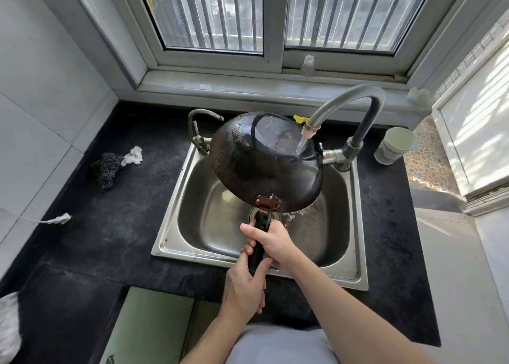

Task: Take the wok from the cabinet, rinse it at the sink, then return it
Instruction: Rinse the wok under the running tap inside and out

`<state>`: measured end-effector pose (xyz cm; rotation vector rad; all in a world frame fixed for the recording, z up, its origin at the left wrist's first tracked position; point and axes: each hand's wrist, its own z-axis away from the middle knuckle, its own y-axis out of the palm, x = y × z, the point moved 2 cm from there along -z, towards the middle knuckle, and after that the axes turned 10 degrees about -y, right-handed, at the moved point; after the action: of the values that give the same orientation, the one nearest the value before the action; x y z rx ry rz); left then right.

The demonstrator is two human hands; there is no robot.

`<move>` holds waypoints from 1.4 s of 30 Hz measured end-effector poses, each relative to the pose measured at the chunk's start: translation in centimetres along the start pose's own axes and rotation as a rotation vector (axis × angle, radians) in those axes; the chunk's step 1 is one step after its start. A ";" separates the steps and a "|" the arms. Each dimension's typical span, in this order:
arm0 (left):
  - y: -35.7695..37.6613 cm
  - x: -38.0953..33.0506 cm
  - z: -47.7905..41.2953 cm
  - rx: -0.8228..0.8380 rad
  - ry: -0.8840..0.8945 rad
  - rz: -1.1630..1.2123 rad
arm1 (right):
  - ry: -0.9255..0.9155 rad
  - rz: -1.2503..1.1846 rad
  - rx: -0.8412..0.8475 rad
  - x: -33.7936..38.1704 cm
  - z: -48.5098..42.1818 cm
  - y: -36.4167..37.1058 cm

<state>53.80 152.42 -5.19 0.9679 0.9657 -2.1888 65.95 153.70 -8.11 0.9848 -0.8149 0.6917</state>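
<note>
Now the wok point(264, 159) hangs tilted over the sink point(190, 226), its dark, wet underside turned up toward the camera and its rim lifted clear of the basin. Both hands hold its black handle point(263, 220). The right hand point(272, 244) grips it higher up, near the metal bracket, with fingers wrapped round it. The left hand point(243, 283) grips the end just below, fingers curled tight, and the two hands touch. Water point(301, 144) runs from the tall curved tap point(355, 99) onto the wok's bottom near its far right side and spills off the lower edge into the basin. A smaller tap point(198, 121) stands at the sink's back left corner. On the black counter point(110, 239) to the left lie a steel scouring pad point(106, 168) and a crumpled white paper point(134, 155), touching each other. A white cup point(395, 146) stands to the right of the tall tap.
</note>
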 end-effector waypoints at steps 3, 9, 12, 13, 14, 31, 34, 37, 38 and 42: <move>-0.1 0.2 0.5 0.007 -0.012 0.015 | -0.005 0.044 0.021 -0.3 0.3 0.2; -1.1 1.6 1.6 0.015 -0.046 0.045 | -0.005 0.085 0.058 -1.4 1.2 1.6; -1.9 2.6 2.1 0.004 -0.071 0.069 | -0.001 0.105 0.071 -2.0 1.7 2.7; -2.2 3.0 2.3 0.003 -0.083 0.074 | 0.003 0.116 0.072 -2.2 1.8 3.1; -2.4 3.3 2.5 0.002 -0.092 0.075 | 0.004 0.125 0.073 -2.4 2.0 3.4; -6.6 8.1 4.6 -0.081 0.008 -0.178 | 0.072 0.273 -0.234 -6.1 5.2 8.3; -6.8 8.4 4.9 -0.101 0.077 -0.231 | 0.080 0.214 -0.208 -6.8 5.8 8.2; -6.8 8.0 5.2 -0.140 0.143 -0.276 | 0.101 0.068 -0.213 -7.4 5.9 8.1; -6.9 7.9 5.2 -0.161 0.151 -0.293 | 0.108 -0.005 -0.220 -7.6 5.9 8.1; -7.1 7.6 5.1 -0.177 0.093 -0.280 | 0.097 -0.209 -0.210 -7.9 6.1 7.9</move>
<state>42.33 151.14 -5.97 0.9027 1.3860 -2.2483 53.78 150.23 -9.35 0.8253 -0.6731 0.4603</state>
